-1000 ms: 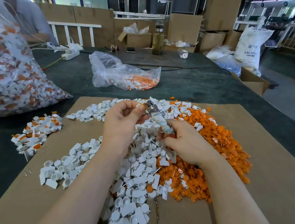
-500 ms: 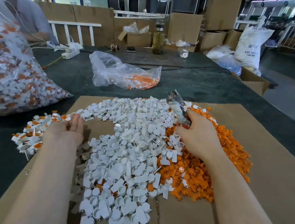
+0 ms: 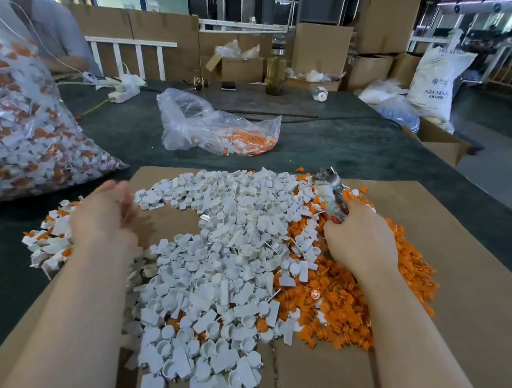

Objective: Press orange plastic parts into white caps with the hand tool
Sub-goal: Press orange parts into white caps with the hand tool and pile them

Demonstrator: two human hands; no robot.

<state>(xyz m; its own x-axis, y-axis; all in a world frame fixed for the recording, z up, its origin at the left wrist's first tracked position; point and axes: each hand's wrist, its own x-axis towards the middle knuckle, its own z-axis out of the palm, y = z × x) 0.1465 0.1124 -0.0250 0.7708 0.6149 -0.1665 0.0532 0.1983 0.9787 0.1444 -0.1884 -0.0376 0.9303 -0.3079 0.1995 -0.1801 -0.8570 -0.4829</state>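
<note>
- Right hand [image 3: 359, 241]: fingers curled round the handle of the small hand tool with a taped, mottled grip and a metal head [image 3: 330, 190]. It sits over the near-right heap of loose orange plastic parts [image 3: 347, 305].
- Tool long axis runs from the fist up and far-left; metal head is the far end, clear of the piles, pointing away from the person. Whether it carries a part: can't tell.
- Left hand [image 3: 108, 222]: motion-blurred, fingers look loosely relaxed, nothing visibly held. It hangs at the left edge of the brown cardboard sheet [image 3: 469, 302], between the small left pile of finished white-and-orange pieces [image 3: 50, 239] and the big central spread of white plastic caps [image 3: 228, 253].
- Handling, my read: caps and orange parts are light, rigid, smooth moulded plastic and will skid and scatter if nudged. Pinch one cap by its round cup wall, open side towards the tool, flat tab left free.
- Orange parts lie jumbled, no common orientation; caps the same, some cups open-side up.
- Tool looks stiff; taped grip should hold fine. Keep the grip low on the handle.
- Further out: dark green table covering [image 3: 344, 151], a clear plastic bag with orange pieces [image 3: 217, 129] far centre, a large clear bag of assembled pieces [image 3: 22, 145] far left.
</note>
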